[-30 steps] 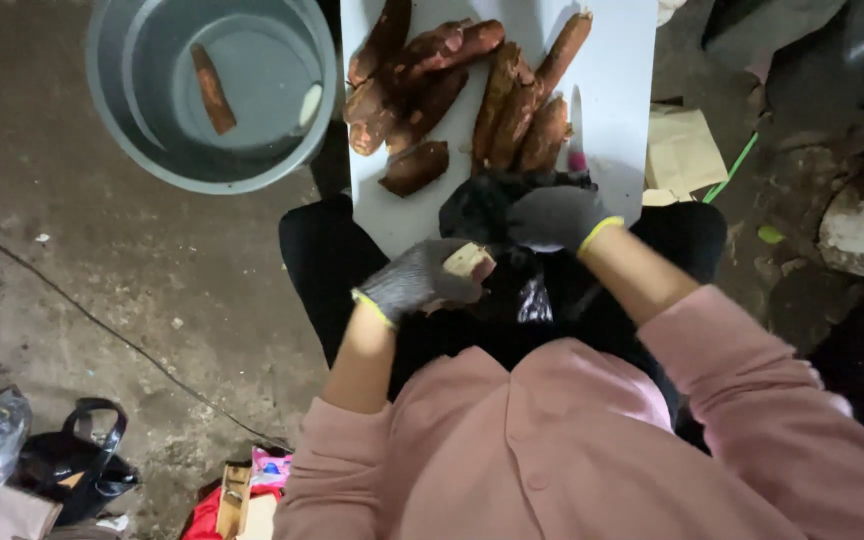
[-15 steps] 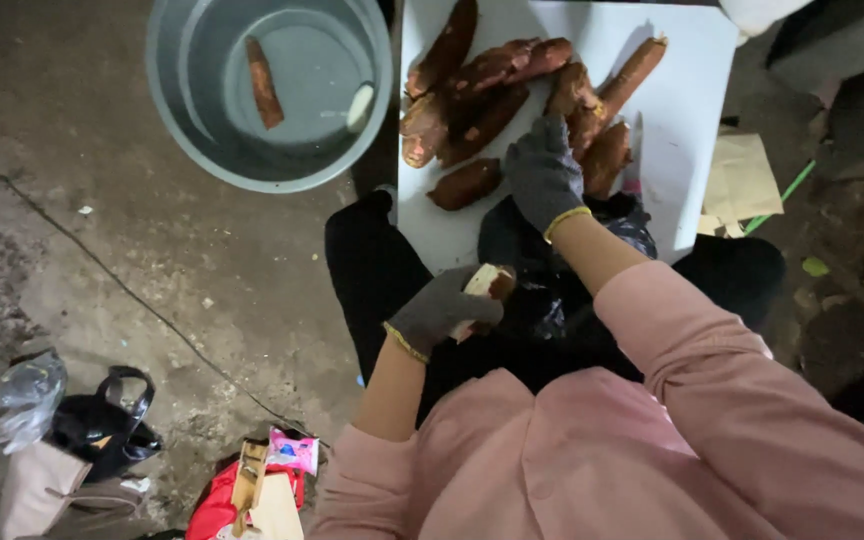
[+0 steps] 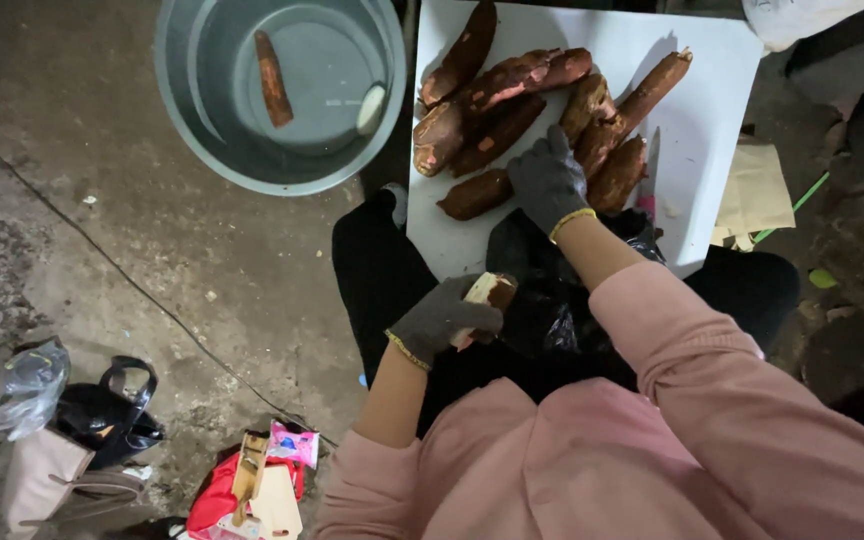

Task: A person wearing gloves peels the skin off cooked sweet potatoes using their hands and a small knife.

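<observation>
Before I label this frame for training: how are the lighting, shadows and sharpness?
Head view: hard light from near the camera whitens the white board; brown tubers cast short dark shadows on it; upper right corner falls into darkness; grey-gloved right hand and left hand look reasonably sharp; grey metal basin curves slightly at the frame edge.

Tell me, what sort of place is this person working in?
Probably an informal food-prep spot on the ground, outdoors or in a yard. The floor is rough bare concrete, brown root vegetables are heaped on a white board, and a grey basin sits on the ground beside it.
</observation>
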